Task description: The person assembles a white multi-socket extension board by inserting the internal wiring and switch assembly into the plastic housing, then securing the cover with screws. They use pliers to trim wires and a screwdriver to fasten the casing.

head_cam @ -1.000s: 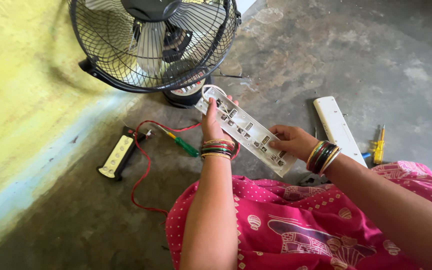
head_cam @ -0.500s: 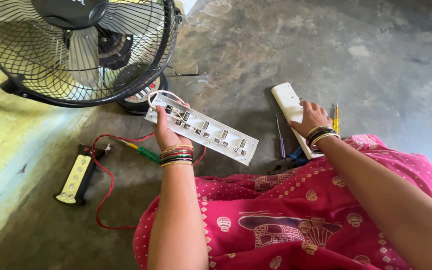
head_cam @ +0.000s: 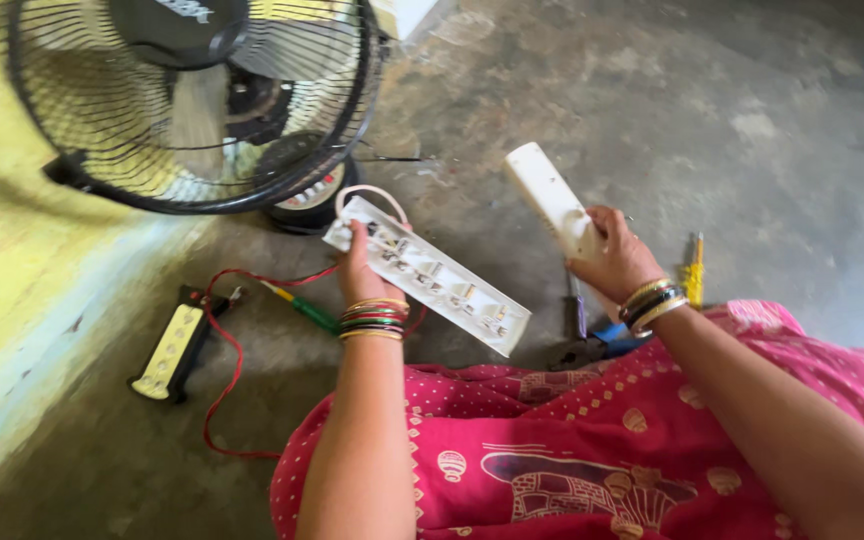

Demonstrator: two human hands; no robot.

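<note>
My left fingers (head_cam: 357, 240) are curled shut around the near-fan end of the open strip (head_cam: 427, 275), thumb side hidden, sockets and wiring facing up. Left hand (head_cam: 362, 270) keeps that end lifted off the floor (head_cam: 752, 120); the strip runs diagonally away from the fan (head_cam: 192, 100), toward my lap. A white cord loop (head_cam: 372, 195) sticks out at the gripped end, just beside the fan base (head_cam: 302, 200).

Right fingers (head_cam: 607, 225) are closed on the cover (head_cam: 552, 200), a white long piece, held up in the air, right of the strip and well apart from the fan. Right hand (head_cam: 617, 260) clear of the strip, not touching it.

Floor stuff: tester (head_cam: 167, 350), yellow and black, below the fan, red leads (head_cam: 222, 340) running from it. Green driver (head_cam: 302, 308) between tester and strip. Pliers (head_cam: 592, 345) with blue grips under my right wrist. Yellow driver (head_cam: 694, 275) just right of that wrist. Pink cloth (head_cam: 572, 450) over my lap, nearest edge.
</note>
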